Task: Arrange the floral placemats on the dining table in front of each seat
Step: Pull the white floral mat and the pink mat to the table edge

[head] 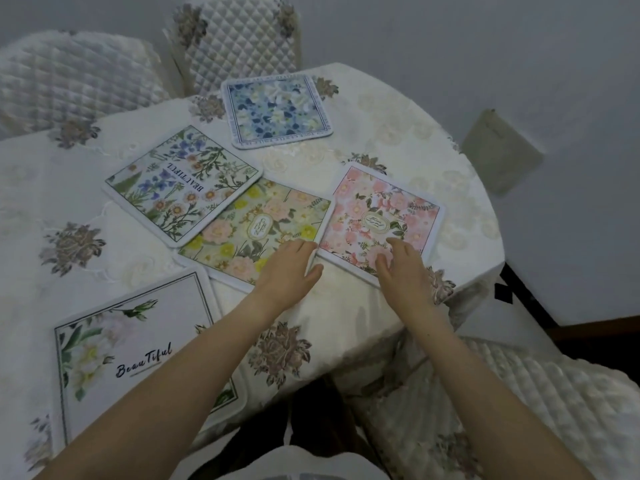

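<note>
Several floral placemats lie on the table. A pink rose placemat (381, 216) sits near the right edge, overlapping a yellow-and-pink placemat (252, 230). My left hand (291, 268) pinches the pink mat's near-left edge where the two mats meet. My right hand (401, 268) rests flat on the pink mat's near corner, fingers spread. A green wildflower mat marked "Beautiful" (183, 183) lies left of centre, a blue mat (277, 110) at the far side, and a white "Beautiful" mat (138, 355) near me under my left forearm.
The table (381, 140) wears a cream tablecloth with embroidered flowers. Quilted chairs stand at the far side (239, 39), far left (69, 74) and near right (519, 410). The table's right edge drops off close to the pink mat.
</note>
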A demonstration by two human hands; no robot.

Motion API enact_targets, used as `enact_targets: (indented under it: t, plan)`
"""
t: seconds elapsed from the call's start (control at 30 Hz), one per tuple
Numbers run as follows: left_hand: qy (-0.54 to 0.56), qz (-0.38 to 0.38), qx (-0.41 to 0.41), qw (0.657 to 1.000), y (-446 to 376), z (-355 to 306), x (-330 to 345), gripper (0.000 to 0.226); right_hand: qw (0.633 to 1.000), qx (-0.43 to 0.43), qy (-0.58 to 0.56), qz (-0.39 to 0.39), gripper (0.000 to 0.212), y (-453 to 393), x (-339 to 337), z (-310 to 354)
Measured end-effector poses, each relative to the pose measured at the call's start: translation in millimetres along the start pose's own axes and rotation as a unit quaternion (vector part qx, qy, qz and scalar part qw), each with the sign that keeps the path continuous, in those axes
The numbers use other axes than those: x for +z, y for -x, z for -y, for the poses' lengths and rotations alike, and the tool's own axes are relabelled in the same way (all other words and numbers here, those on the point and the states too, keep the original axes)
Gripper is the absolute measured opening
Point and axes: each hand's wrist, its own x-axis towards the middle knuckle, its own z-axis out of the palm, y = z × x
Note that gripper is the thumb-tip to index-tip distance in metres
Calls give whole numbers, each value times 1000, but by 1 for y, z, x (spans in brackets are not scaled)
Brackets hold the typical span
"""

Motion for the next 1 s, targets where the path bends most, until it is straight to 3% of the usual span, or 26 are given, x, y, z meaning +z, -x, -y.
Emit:
enact_targets:
  t: [0.2,0.43,0.67,0.87,1.0]
  plan:
    - [-23,68,36,997,-36,10,29,50,999,23,14,28,42,-27,27,-21]
    - [-45,93,125,987,-82,5,61,53,985,160,63,27,44,-51,39,-52]
    - [-92,125,150,976,-103,7,85,56,962,260,81,22,51,-70,45,-59]
    - [-103,120,157,975,-104,11,89,51,936,348,-33,-46,60,-79,43,-64]
    - [-86,123,150,977,-103,12,87,54,886,370,-258,-105,33,-78,28,-79]
